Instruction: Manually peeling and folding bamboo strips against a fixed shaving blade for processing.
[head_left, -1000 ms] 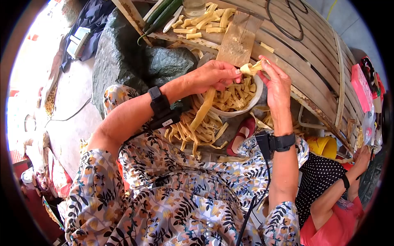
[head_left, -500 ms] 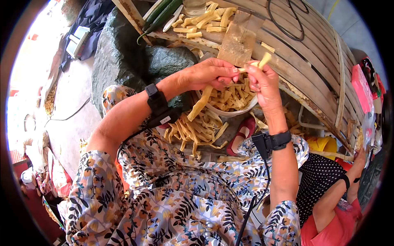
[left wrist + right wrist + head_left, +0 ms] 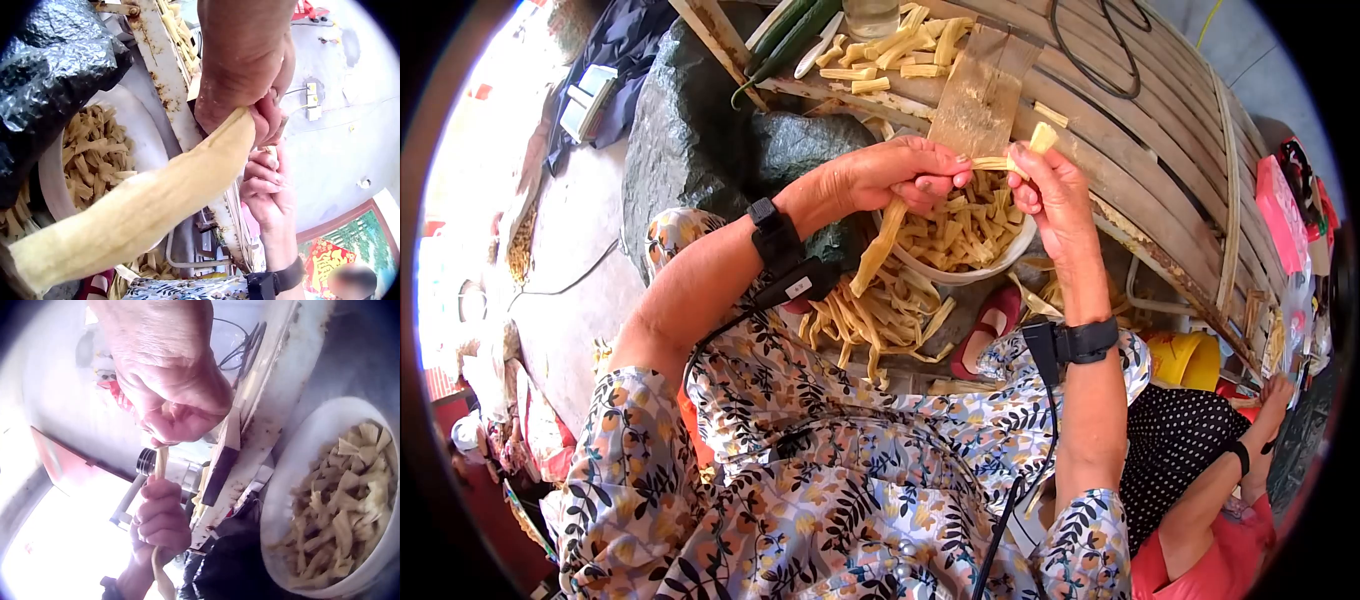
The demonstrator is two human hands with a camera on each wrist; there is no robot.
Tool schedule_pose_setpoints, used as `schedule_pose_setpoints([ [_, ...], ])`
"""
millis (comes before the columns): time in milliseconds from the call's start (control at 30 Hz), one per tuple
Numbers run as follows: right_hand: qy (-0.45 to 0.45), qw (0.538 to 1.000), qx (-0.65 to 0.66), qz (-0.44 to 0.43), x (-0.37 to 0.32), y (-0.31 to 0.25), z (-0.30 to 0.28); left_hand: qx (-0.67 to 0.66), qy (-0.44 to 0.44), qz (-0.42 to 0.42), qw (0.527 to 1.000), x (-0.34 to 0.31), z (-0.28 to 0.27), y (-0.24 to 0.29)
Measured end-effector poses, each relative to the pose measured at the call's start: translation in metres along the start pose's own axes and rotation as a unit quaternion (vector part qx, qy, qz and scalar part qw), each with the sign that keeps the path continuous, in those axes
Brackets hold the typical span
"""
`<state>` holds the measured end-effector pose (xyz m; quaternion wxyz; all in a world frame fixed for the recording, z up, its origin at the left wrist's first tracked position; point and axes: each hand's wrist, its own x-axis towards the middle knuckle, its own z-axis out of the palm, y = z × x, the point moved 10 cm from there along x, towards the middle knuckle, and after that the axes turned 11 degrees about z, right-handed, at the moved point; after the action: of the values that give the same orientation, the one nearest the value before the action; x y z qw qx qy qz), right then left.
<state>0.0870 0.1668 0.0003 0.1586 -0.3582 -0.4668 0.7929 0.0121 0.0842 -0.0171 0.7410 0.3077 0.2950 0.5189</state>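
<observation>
A long pale-yellow strip (image 3: pixel 884 243) (image 3: pixel 131 215) runs through the left hand (image 3: pixel 905 175) (image 3: pixel 247 75), whose curled fingers grip it; its loose end hangs down beside the bowl. Facing it, the right hand (image 3: pixel 1052 195) (image 3: pixel 172 381) pinches the strip's other part, and a short stretch spans between the hands. A flared end (image 3: pixel 1043 137) stands up above the right fingers. Under the hands a white bowl (image 3: pixel 1003 262) (image 3: pixel 281 519) holds many cut yellow pieces (image 3: pixel 960 235).
On the slatted wooden bench (image 3: pixel 1140 170) lie a wooden board (image 3: pixel 978 95), more pieces (image 3: pixel 925 45), green cucumbers (image 3: pixel 795 38) and a black cable (image 3: pixel 1100 85). Long strips (image 3: pixel 875 315) lie below the bowl. Black plastic (image 3: pixel 690 130) is at left; another person's arm (image 3: pixel 1215 480) at right.
The left hand has shifted slightly left and down. The right hand, its fingers now more curled, has moved in a little lower, and the knotted bundle between the hands now shows as a straight stretch.
</observation>
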Motion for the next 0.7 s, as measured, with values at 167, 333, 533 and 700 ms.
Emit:
schedule_pose_setpoints([
  [167, -0.041, 0.998, -0.027, -0.029, -0.001, -0.004, 0.015, 0.003, 0.015, -0.016, 1.0, -0.002, -0.004, -0.002],
  [333, -0.032, 0.998, 0.048, -0.004, 0.002, 0.001, 0.007, 0.004, 0.001, 0.001, 1.0, 0.001, -0.001, 0.003],
  [533, -0.021, 0.995, 0.096, -0.003, 0.011, -0.006, -0.005, 0.101, 0.018, 0.019, 0.995, 0.007, -0.011, 0.021],
  [700, 0.06, 0.994, 0.032, -0.085, 0.02, -0.039, -0.016, 0.371, 0.072, 0.143, 0.915, 0.017, -0.021, 0.076],
])
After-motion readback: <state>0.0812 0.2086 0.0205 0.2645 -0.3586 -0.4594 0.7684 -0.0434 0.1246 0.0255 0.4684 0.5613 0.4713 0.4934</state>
